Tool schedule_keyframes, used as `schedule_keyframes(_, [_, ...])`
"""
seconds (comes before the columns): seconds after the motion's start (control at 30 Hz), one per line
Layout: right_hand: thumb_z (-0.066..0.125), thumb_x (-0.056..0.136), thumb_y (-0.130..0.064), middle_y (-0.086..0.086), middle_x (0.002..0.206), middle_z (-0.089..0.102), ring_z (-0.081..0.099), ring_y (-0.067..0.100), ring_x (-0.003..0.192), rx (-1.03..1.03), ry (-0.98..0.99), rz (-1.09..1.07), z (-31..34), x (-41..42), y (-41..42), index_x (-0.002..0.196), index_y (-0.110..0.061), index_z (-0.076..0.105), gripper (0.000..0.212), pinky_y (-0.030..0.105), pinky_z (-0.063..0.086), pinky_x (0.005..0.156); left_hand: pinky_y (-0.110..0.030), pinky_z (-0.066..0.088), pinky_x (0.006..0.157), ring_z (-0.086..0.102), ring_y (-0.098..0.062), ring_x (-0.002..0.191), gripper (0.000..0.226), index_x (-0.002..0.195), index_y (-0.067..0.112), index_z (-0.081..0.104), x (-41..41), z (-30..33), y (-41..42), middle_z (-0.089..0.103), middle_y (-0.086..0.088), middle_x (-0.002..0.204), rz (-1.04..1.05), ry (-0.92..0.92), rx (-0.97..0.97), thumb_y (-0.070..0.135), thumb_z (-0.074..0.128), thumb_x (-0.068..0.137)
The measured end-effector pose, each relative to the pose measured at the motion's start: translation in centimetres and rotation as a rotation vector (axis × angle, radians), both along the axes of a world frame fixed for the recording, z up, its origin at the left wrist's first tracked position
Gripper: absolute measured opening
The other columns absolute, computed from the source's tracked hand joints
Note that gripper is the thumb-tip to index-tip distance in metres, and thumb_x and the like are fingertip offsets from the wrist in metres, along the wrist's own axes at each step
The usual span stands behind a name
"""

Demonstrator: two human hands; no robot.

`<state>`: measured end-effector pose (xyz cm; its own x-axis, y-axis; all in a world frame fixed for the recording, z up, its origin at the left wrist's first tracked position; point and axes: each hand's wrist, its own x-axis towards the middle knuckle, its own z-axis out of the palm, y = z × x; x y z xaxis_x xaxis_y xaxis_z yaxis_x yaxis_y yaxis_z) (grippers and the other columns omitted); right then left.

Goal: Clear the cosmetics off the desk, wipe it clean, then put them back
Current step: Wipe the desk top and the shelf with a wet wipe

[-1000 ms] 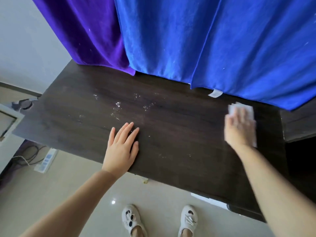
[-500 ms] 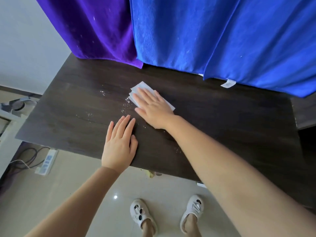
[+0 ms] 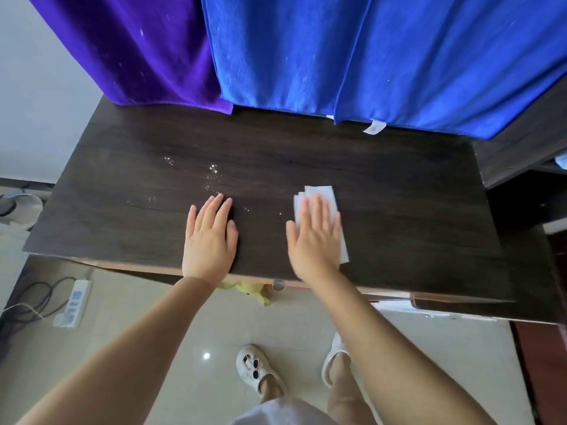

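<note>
Setting: dark wood-grain desk point(image 3: 383, 185) seen from above, its near edge over a pale tiled floor point(image 3: 184, 326). Along the far side hang a purple cloth point(image 3: 138, 50) and, to its right, blue cloths point(image 3: 383, 56) whose lower hems reach the desk's back edge.

Right hand point(image 3: 316, 237): flat, palm down, fingers extended and close together; not clenched. It presses a folded white tissue point(image 3: 333, 197) against the desk. The tissue lies directly beneath the palm and fingers, showing past the fingertips on the far side and along the hand's right edge down toward the wrist.

Left hand point(image 3: 210, 237): flat, palm down on bare wood, fingers together, holding nothing. It rests near the front edge, apart from the right hand, with dark desk between them.

Droplets point(image 3: 211, 176): small glistening specks scattered on the wood, just beyond the left hand's fingertips and off to its left; a few lie between the two hands, to the left of the tissue.

Cosmetics: none seen on the desk.

Below the desk: white power strip point(image 3: 73, 302) with dark cables on the floor at left; two white slippers point(image 3: 254, 368) on the person's feet.
</note>
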<state>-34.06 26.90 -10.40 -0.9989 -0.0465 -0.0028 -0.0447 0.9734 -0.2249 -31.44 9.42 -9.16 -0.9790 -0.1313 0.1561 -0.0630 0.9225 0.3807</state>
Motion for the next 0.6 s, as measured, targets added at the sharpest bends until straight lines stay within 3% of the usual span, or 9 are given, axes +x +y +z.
schedule_keyframes(0.1, [0.028, 0.091, -0.041, 0.012, 0.142, 0.047, 0.041, 0.026, 0.134, -0.009, 0.015, 0.390, 0.2, 3.3, -6.0, 0.136, -0.013, 0.044, 0.055, 0.044, 0.019, 0.110, -0.035, 0.007, 0.115, 0.034, -0.023, 0.133, 0.052, 0.132, 0.006, 0.044, 0.0, 0.1, -0.4, 0.045, -0.010, 0.139, 0.069, 0.041, 0.178, 0.027, 0.021, 0.090])
schedule_keyframes(0.2, [0.022, 0.096, -0.041, 0.005, 0.142, 0.048, 0.041, 0.022, 0.133, 0.009, -0.007, 0.560, 0.4, 3.2, -2.6, 0.137, -0.017, 0.042, 0.051, 0.042, 0.019, 0.110, -0.032, 0.006, 0.115, 0.032, -0.022, 0.134, 0.048, 0.131, 0.006, 0.044, 0.0, 0.2, -0.6, 0.044, -0.009, 0.140, 0.077, 0.046, 0.268, 0.023, 0.024, 0.091])
schedule_keyframes(0.3, [0.007, 0.097, -0.042, 0.007, 0.147, 0.041, 0.034, 0.026, 0.138, 0.093, -0.004, 0.272, -0.1, 1.9, 6.4, 0.141, -0.017, 0.036, 0.058, 0.049, 0.024, 0.112, -0.039, 0.010, 0.115, 0.035, -0.025, 0.132, 0.048, 0.128, 0.006, 0.048, 0.3, 0.5, -1.1, 0.045, -0.010, 0.139, 0.005, 0.023, 0.214, 0.026, 0.025, 0.091])
schedule_keyframes(0.4, [0.012, 0.093, -0.038, 0.011, 0.154, 0.025, 0.021, 0.029, 0.142, 0.085, -0.068, -0.174, 0.5, 1.2, 14.2, 0.145, -0.017, 0.023, 0.057, 0.056, 0.024, 0.111, -0.042, 0.010, 0.114, 0.037, -0.026, 0.130, 0.051, 0.125, 0.006, 0.051, 1.2, 0.6, -2.9, 0.048, -0.011, 0.137, -0.082, 0.009, 0.073, 0.031, 0.022, 0.091])
schedule_keyframes(0.47, [0.018, 0.098, -0.033, 0.014, 0.156, 0.016, 0.012, 0.030, 0.144, 0.066, -0.108, -0.401, 1.2, 0.3, 13.7, 0.147, -0.015, 0.016, 0.052, 0.056, 0.017, 0.113, -0.042, 0.010, 0.114, 0.037, -0.027, 0.130, 0.050, 0.124, 0.006, 0.051, 1.8, 0.6, -5.0, 0.048, -0.012, 0.136, -0.068, 0.010, 0.025, 0.030, 0.024, 0.091])
schedule_keyframes(0.53, [0.019, 0.098, -0.036, 0.015, 0.157, 0.008, 0.004, 0.029, 0.145, 0.063, -0.129, -0.445, 1.4, -1.0, 8.7, 0.148, -0.016, 0.009, 0.054, 0.055, 0.009, 0.115, -0.044, 0.010, 0.113, 0.037, -0.028, 0.130, 0.050, 0.124, 0.005, 0.050, 2.1, 0.6, -7.4, 0.048, -0.013, 0.136, 0.007, 0.013, 0.009, 0.030, 0.024, 0.090])
schedule_keyframes(0.6, [0.020, 0.098, -0.039, 0.013, 0.158, 0.004, 0.001, 0.026, 0.146, 0.047, -0.129, -0.247, 1.1, -1.7, 1.4, 0.148, -0.018, 0.005, 0.056, 0.052, 0.002, 0.117, -0.047, 0.011, 0.113, 0.036, -0.029, 0.131, 0.050, 0.125, 0.005, 0.050, 2.2, 0.6, -9.9, 0.047, -0.013, 0.137, 0.093, 0.013, -0.002, 0.030, 0.025, 0.090])
